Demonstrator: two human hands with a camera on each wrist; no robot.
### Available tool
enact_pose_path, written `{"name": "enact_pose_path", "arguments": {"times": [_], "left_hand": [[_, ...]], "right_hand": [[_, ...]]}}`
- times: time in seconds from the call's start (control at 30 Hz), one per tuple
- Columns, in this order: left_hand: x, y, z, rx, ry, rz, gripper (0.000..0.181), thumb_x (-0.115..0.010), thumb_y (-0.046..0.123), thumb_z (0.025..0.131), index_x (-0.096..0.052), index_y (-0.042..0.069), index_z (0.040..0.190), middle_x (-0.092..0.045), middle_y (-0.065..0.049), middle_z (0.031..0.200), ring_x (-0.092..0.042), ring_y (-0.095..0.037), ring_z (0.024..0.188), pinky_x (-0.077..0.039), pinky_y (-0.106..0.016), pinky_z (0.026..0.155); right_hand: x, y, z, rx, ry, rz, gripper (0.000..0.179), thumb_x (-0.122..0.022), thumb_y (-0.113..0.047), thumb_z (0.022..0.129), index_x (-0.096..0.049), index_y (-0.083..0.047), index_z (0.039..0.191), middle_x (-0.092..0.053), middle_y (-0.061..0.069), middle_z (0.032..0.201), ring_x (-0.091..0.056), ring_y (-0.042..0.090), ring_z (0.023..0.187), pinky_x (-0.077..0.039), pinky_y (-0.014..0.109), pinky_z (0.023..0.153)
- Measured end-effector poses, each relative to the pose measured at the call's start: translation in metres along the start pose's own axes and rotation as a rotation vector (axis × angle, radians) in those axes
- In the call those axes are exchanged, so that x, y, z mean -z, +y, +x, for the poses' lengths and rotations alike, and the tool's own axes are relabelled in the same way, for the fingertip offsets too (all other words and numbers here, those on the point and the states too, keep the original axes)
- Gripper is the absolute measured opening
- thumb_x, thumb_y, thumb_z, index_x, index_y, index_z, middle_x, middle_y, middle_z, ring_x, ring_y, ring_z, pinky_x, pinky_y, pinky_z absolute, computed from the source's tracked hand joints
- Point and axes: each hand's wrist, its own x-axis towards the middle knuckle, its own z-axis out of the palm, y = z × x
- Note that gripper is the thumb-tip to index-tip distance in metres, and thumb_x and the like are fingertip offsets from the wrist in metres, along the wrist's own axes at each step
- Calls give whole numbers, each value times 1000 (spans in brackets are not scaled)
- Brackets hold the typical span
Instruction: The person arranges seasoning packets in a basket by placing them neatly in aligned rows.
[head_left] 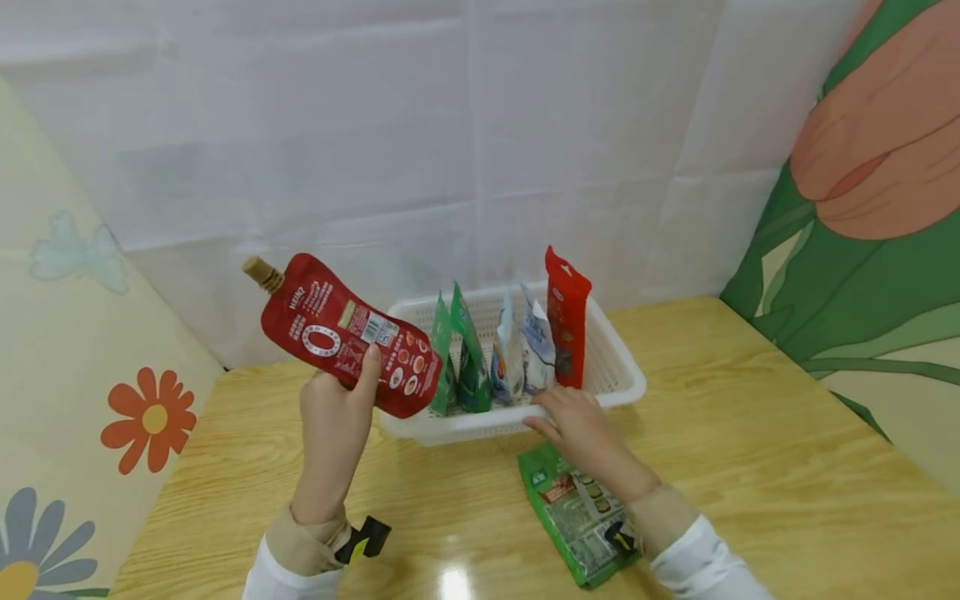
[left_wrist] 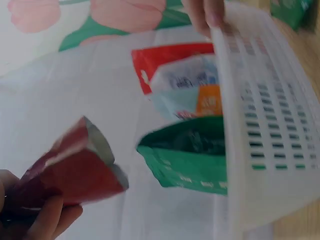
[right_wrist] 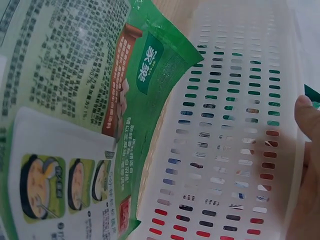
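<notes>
My left hand [head_left: 333, 437] holds a red Heinz ketchup pouch [head_left: 318, 304] with a gold cap, its thumb across the printed face. The pouch is tilted, cap to the upper left, and overlaps the basket's left end in the head view. My right hand [head_left: 588, 429] grips the front rim of a white plastic basket [head_left: 465, 431], fingers over the edge and thumb [right_wrist: 305, 112] along it. Inside stand two green packets [head_left: 470, 358], two pale blue-and-white packets [head_left: 537, 346] and a red packet [head_left: 567, 321], side by side.
A green printed food packet [head_left: 577, 517] lies flat on the wooden table [head_left: 750, 433], in front of the basket and partly under my right wrist. Behind the basket hangs a white cloth [head_left: 360, 150]. Flower-painted panels [head_left: 885, 250] stand at both sides.
</notes>
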Motion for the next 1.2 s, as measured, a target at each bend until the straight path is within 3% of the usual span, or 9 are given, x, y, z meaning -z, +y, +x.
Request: {"name": "enact_pose_path", "arguments": {"times": [0.17, 0.37, 0.53, 0.77, 0.97, 1.07, 1.2], "left_hand": [[-14, -12, 26, -107, 62, 158, 40, -52, 31, 98, -62, -7, 108, -71, -23, 95, -68, -29, 69, -52, -35, 55], [-37, -28, 52, -166, 75, 316, 39, -52, 30, 98, -59, -8, 104, -69, -26, 85, -66, -37, 66, -51, -47, 55], [-55, -35, 65, -211, 87, 389, 35, -54, 28, 97, -57, -7, 99, -67, -29, 76, -65, -44, 66, -50, -52, 57], [-77, -47, 71, -228, 48, 475, 29, -57, 24, 95, -57, -6, 94, -66, -27, 73, -65, -44, 64, -50, -53, 55], [-90, -56, 67, -340, 86, 558, 27, -60, 21, 93, -54, -4, 86, -63, -25, 63, -62, -43, 56, -48, -51, 49], [-93, -56, 64, -374, 85, 562, 25, -60, 20, 93, -52, -1, 81, -63, -24, 62, -62, -42, 54, -47, -50, 47], [-96, -52, 63, -360, 66, 546, 24, -59, 18, 94, -51, -1, 80, -64, -23, 63, -63, -42, 55, -48, -50, 48]], "right_hand": [[-2, 1, 0, -5, 20, -16, 27, -63, -28, 89, -65, -4, 102, -69, 11, 104, -62, 30, 97, -44, 45, 89], [-6, 2, -2, -5, 28, -17, 26, -64, -28, 89, -64, -5, 102, -69, 10, 104, -61, 29, 99, -44, 45, 90], [-8, 4, -3, 1, 28, -31, 29, -63, -29, 90, -64, -4, 104, -69, 10, 105, -61, 30, 101, -43, 45, 92], [-9, 2, -3, -1, 24, -26, 29, -62, -30, 90, -63, -5, 104, -68, 10, 106, -60, 30, 102, -43, 45, 92], [-9, 0, -3, 13, 40, -29, 26, -62, -29, 90, -63, -6, 102, -69, 10, 104, -60, 29, 100, -43, 44, 90], [-9, -1, -3, 22, 58, -30, 24, -63, -28, 89, -62, -6, 100, -68, 9, 102, -60, 28, 97, -43, 43, 89], [-8, 1, -3, 20, 66, -30, 25, -64, -28, 88, -62, -6, 100, -68, 8, 102, -59, 28, 97, -43, 43, 89]]}}
